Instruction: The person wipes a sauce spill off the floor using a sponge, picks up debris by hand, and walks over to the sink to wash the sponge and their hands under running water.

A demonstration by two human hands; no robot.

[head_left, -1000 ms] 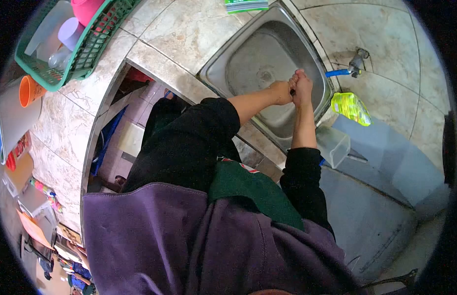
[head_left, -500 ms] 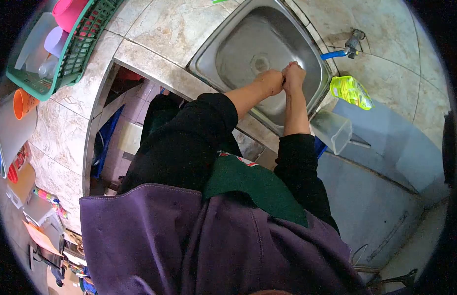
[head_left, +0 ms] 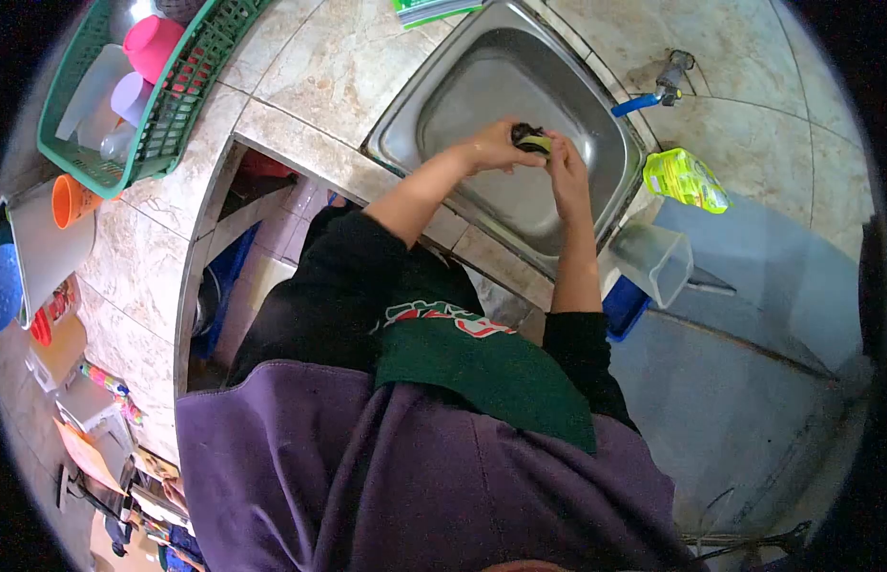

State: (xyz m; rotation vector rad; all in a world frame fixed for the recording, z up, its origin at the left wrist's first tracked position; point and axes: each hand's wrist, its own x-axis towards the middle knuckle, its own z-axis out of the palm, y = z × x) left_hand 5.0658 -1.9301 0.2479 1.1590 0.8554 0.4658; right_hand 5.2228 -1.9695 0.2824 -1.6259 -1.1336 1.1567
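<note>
Over the steel sink (head_left: 443, 91), my two hands hold a small dark and yellow-green piece that looks like a scrubbing sponge (head_left: 533, 143). My left hand (head_left: 496, 150) grips it from the left, with the fingers partly hidden behind it. My right hand (head_left: 567, 167) pinches its right end between thumb and fingers. A tap with a blue hose end (head_left: 636, 104) is beyond my right hand, on the tiled wall side.
A green basket (head_left: 157, 157) of cups and containers stands at upper left beside an orange cup (head_left: 73, 201). A yellow-green packet (head_left: 685, 179) and a clear plastic container (head_left: 653, 259) sit right of the sink. A green-and-white package (head_left: 434, 10) lies at the top.
My hands, clasped together before, have come slightly apart, and the dark and yellow-green sponge now shows between them. My left hand has shifted left. The view has moved a little.
</note>
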